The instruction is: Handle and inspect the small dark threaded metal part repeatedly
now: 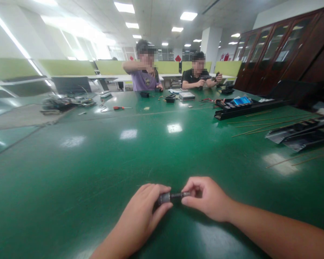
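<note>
My left hand [147, 207] is closed round a dark cylindrical part with a grey metal band [165, 198], just above the green tabletop [102, 165]. From the right end of this cylinder a thin dark shaft [176, 195] reaches toward my right hand [209, 198]. The thumb and fingertips of my right hand pinch the small metallic tip [185, 194] at the shaft's far end. The cylinder lies sideways, and its left end is hidden in my left palm.
Long black metal channels [307, 135] and thin rods [264, 126] lie at the right. Across the table are a red screwdriver [118, 108], black trays [170, 98], a grey box [187, 96] and a pile of parts [59, 102]. Two people sit at the far side.
</note>
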`<state>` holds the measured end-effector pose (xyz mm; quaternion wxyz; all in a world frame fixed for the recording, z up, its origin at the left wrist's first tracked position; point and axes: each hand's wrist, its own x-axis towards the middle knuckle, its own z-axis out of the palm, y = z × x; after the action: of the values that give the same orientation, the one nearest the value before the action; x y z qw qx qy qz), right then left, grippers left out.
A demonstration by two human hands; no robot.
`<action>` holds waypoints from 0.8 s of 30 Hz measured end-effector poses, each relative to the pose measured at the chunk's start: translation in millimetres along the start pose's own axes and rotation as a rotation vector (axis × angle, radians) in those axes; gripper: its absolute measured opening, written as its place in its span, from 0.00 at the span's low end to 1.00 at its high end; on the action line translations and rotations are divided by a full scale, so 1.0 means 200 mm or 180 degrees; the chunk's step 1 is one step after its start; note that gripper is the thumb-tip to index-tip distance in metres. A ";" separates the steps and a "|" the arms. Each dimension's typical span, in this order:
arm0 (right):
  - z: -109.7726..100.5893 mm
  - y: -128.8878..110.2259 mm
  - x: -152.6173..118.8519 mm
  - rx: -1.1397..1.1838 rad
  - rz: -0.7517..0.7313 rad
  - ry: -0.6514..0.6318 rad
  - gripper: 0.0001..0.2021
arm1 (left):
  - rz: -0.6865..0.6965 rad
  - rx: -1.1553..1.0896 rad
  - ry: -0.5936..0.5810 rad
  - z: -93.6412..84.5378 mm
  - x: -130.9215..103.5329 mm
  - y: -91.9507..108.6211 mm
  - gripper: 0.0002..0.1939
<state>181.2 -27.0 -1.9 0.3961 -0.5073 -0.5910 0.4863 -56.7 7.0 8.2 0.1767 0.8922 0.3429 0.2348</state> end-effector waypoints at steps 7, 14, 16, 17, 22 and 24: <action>0.00 0.00 0.00 0.0022 0.0048 0.0005 0.07 | -0.0008 0.0034 -0.0027 -0.01 0.00 0.00 0.11; -0.01 -0.01 0.00 0.0043 0.0025 0.0055 0.07 | -0.0063 0.0065 -0.0011 -0.02 -0.01 0.00 0.11; -0.01 -0.01 0.00 0.0044 0.0028 0.0065 0.07 | -0.0083 0.0077 -0.0020 -0.02 0.00 0.00 0.12; -0.01 -0.01 0.00 0.0042 0.0031 0.0071 0.07 | -0.0084 0.0076 -0.0020 -0.02 0.00 0.00 0.12; -0.01 -0.01 0.00 0.0051 0.0054 0.0092 0.07 | -0.0054 0.0040 -0.0010 -0.03 0.00 0.00 0.11; -0.01 -0.01 0.00 0.0053 0.0049 0.0094 0.07 | -0.0071 0.0038 -0.0024 -0.03 0.00 -0.01 0.11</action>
<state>182.3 -26.2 0.9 0.4052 -0.5156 -0.5771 0.4867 -60.5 9.4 13.2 0.1752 0.8903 0.3536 0.2274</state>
